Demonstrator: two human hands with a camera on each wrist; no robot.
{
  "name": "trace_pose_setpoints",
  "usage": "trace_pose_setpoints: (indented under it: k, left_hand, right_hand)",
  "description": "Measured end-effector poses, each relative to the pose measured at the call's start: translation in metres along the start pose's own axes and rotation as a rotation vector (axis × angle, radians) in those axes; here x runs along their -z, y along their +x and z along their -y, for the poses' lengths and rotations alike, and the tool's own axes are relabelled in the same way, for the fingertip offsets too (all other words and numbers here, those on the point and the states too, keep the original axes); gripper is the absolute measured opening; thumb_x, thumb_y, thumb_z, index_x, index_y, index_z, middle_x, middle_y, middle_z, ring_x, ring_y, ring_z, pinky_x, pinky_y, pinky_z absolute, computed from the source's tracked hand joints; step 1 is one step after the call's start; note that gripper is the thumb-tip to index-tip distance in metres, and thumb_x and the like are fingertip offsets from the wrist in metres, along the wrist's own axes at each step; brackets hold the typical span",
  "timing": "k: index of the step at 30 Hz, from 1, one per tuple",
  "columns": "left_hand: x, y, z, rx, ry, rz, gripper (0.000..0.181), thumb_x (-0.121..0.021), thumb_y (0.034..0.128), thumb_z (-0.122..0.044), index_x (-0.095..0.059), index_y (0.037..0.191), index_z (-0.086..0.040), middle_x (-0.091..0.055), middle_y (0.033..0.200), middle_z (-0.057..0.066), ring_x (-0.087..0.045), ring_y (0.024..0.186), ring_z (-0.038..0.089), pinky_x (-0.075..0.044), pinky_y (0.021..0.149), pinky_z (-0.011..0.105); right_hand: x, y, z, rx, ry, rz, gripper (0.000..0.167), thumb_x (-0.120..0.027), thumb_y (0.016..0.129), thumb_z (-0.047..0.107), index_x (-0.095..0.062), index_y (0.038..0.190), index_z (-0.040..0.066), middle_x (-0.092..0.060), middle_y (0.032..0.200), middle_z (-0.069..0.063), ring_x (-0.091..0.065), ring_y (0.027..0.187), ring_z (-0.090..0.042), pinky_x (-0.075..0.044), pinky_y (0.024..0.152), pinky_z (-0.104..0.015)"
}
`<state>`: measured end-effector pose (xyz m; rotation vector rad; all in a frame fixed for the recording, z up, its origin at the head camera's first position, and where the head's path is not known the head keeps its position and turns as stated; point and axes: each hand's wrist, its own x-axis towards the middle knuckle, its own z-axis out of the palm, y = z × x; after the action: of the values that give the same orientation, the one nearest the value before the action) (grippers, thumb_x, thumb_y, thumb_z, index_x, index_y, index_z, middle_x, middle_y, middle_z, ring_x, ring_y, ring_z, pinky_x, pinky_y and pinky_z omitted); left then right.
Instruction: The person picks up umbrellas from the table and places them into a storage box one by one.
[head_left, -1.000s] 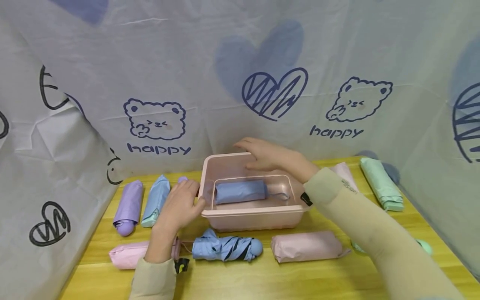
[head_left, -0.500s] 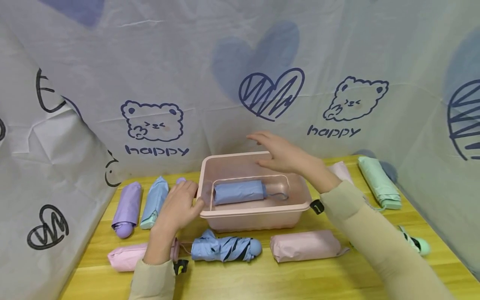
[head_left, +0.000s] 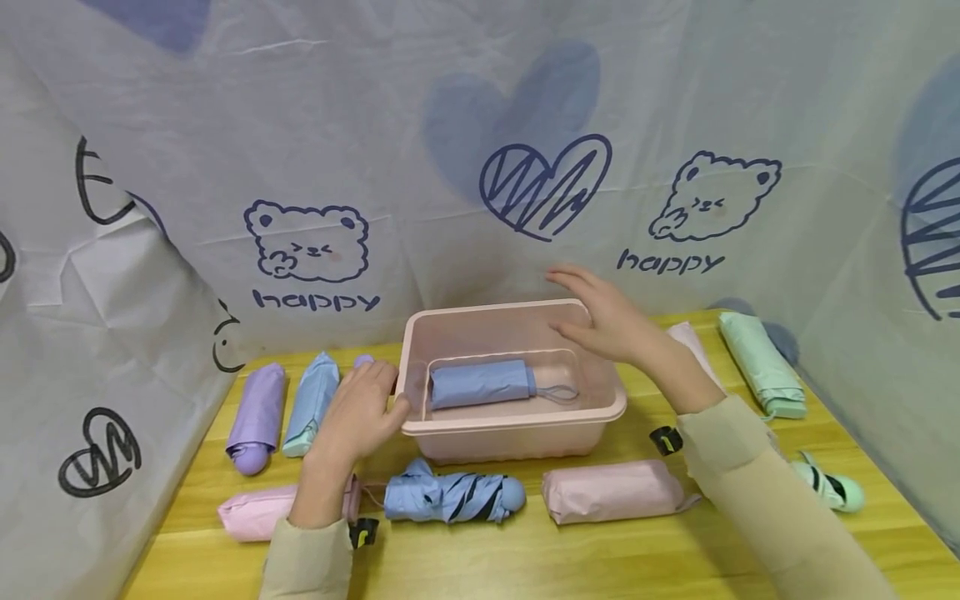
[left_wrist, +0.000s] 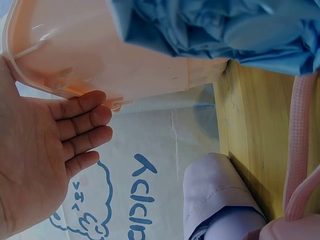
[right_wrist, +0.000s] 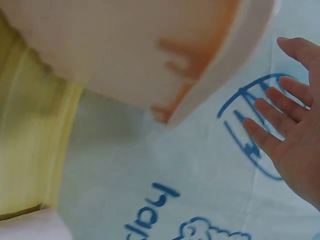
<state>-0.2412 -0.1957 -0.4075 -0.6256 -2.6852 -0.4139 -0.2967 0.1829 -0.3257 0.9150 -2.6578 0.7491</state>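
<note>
A pink plastic bin (head_left: 510,442) stands at the middle of the table with a folded blue umbrella (head_left: 480,384) lying in it, wrist loop to the right. At the bin's left side, my left hand (head_left: 362,408) holds the rim, its thumb over the edge; the left wrist view shows the fingers (left_wrist: 82,122) below the rim outside. My right hand (head_left: 611,321) hovers over the bin's back right corner, its fingers spread and holding nothing. In the right wrist view the right hand (right_wrist: 297,117) is apart from the bin.
Folded umbrellas lie around the bin: purple (head_left: 257,417) and blue (head_left: 312,404) at left, pink (head_left: 258,510), blue (head_left: 450,495) and pale pink (head_left: 615,492) in front, mint green (head_left: 762,367) and green-handled (head_left: 828,486) at right. A patterned cloth (head_left: 450,167) hangs behind.
My right hand has moved rightward across the bin, from above its back middle to its back right corner. The left hand and the blue umbrella in the bin stay put.
</note>
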Motion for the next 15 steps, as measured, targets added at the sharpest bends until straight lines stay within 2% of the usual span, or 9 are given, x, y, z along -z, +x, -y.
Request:
trace_pose_setpoints:
  k: [6,12,15]
  left_hand:
    - [0.0,0.001,0.0,0.005,0.0,0.004,0.022,-0.051,0.0879,-0.026,-0.058,0.096,-0.007,-0.059,0.091,0.008,-0.05,0.089,0.028,-0.042,0.09,0.046]
    - [0.0,0.001,0.0,0.003,0.001,0.007,0.019,-0.051,0.0876,-0.026,-0.056,0.093,-0.008,-0.056,0.088,0.006,-0.048,0.087,0.027,-0.041,0.089,0.045]
    - [0.0,0.0,0.0,0.002,-0.001,0.009,0.02,-0.051,0.0875,-0.026,-0.056,0.093,-0.008,-0.056,0.089,0.006,-0.048,0.088,0.027,-0.041,0.088,0.045]
  right_hand:
    - [-0.004,-0.017,-0.018,-0.046,-0.014,-0.054,0.068,-0.072,0.096,0.025,-0.045,0.153,0.001,-0.036,0.163,-0.019,-0.034,0.15,-0.041,-0.026,0.121,-0.058]
    - [-0.006,-0.032,-0.034,-0.134,-0.041,-0.05,0.069,-0.07,0.098,0.032,-0.044,0.156,0.006,-0.034,0.165,-0.017,-0.033,0.151,-0.041,-0.027,0.12,-0.059]
    - [-0.006,-0.04,-0.043,-0.156,-0.05,-0.041,0.069,-0.069,0.098,0.031,-0.043,0.156,0.004,-0.034,0.165,-0.019,-0.032,0.15,-0.043,-0.026,0.12,-0.06]
